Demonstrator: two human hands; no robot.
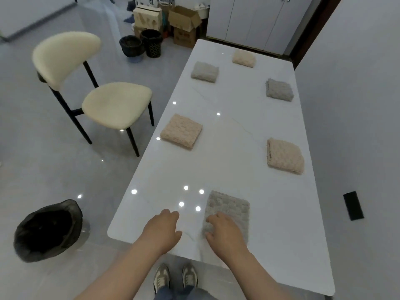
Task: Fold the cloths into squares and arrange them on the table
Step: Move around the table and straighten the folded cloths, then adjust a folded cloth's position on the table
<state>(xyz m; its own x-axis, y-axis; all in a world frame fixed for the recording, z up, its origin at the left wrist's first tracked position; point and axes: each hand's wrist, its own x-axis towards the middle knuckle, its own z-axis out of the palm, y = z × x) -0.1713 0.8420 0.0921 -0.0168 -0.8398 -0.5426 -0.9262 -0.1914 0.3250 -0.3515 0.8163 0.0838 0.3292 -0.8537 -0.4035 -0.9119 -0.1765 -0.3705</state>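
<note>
A folded grey cloth [230, 210] lies near the front edge of the white table [227, 131]. My right hand [225, 231] rests on its near left part, fingers bent over the cloth's left edge. My left hand [163, 229] hovers or rests on the bare tabletop just left of it, fingers loosely curled and holding nothing. Folded squares lie in two columns further back: a beige cloth [182, 131] at left, a beige cloth [284, 155] at right, a grey cloth [279, 89] at right, a grey cloth [205, 71] at left, and a beige cloth [244, 58] at the far end.
A cream chair [104, 98] stands left of the table. A black-lined bin [47, 230] sits on the floor at near left. Bins and cardboard boxes [184, 24] crowd the far floor. A black object [353, 205] is on the wall at right. My shoes [175, 276] show below the table edge.
</note>
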